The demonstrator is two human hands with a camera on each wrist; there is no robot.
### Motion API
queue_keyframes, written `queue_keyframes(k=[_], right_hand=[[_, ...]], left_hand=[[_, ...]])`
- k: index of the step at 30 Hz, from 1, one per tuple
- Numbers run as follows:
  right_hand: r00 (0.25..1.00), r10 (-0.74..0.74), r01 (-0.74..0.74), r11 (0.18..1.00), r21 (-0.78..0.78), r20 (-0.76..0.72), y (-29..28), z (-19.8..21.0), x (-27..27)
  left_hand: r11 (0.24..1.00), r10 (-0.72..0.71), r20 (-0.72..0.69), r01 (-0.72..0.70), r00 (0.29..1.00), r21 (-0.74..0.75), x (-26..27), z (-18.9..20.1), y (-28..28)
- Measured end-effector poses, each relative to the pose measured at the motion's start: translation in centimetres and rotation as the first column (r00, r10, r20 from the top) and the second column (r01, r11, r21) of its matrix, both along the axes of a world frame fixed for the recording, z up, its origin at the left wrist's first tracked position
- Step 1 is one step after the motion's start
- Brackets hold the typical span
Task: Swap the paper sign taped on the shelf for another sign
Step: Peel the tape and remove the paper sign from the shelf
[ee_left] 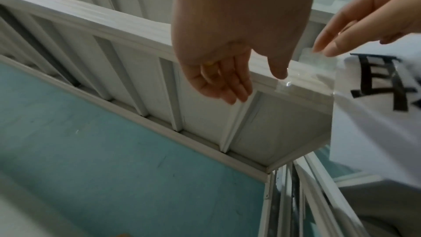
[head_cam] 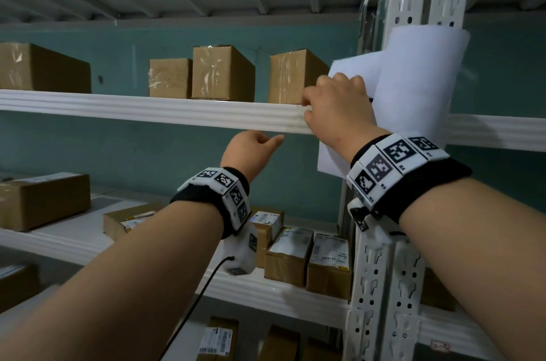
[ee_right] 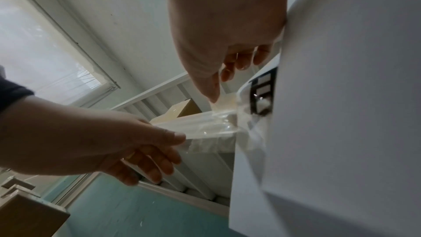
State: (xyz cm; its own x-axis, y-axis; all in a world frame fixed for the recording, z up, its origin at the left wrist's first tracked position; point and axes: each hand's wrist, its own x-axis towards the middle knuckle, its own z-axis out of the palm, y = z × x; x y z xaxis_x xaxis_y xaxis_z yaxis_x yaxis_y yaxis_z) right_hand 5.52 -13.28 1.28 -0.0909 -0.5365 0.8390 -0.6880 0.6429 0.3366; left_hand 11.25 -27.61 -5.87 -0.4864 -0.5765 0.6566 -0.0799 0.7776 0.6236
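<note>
Paper, tape, painted metal

Matt white paper sign [head_cam: 419, 79] – glossy clear tape [ee_left: 318, 71] – smooth painted metal shelf [head_cam: 147, 112], brown cardboard boxes [head_cam: 221, 74].

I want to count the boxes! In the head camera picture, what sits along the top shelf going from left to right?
Big cardboard box → small box → taller box → another box → right hand → white paper sign.

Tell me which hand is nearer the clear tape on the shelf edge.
Right. The right hand pinches the clear tape at the paper sign; the left hand hangs just under the shelf edge, thumb near the tape's end.
</note>
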Motion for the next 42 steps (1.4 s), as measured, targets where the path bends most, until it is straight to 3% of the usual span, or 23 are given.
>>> queue_keyframes(k=[5, 9, 22, 42], right_hand=[[0.999, -0.031, 0.031, 0.999, 0.005, 0.024, -0.7, -0.1, 0.4], [0.998, -0.049, 0.048, 0.999, 0.019, 0.047, -0.6, -0.4, 0.5], [0.998, -0.026, 0.026, 1.000, 0.013, 0.049, -0.7, -0.7, 1.0], [0.998, -0.025, 0.027, 0.999, -0.023, 0.064, 0.1, -0.8, 0.2]], left_hand=[[0.961, -0.168, -0.052, 0.175, 0.984, 0.216, -0.7, 0.5, 0.4], [0.913, -0.262, -0.113, 0.284, 0.958, 0.293, -1.0, 1.0, 1.1], [0.917, -0.190, -0.188, 0.243, 0.963, 0.316, -1.5, 1.5, 1.7], [0.917, -0.194, -0.270, 0.272, 0.943, 0.293, -0.9, 1.3, 2.5]])
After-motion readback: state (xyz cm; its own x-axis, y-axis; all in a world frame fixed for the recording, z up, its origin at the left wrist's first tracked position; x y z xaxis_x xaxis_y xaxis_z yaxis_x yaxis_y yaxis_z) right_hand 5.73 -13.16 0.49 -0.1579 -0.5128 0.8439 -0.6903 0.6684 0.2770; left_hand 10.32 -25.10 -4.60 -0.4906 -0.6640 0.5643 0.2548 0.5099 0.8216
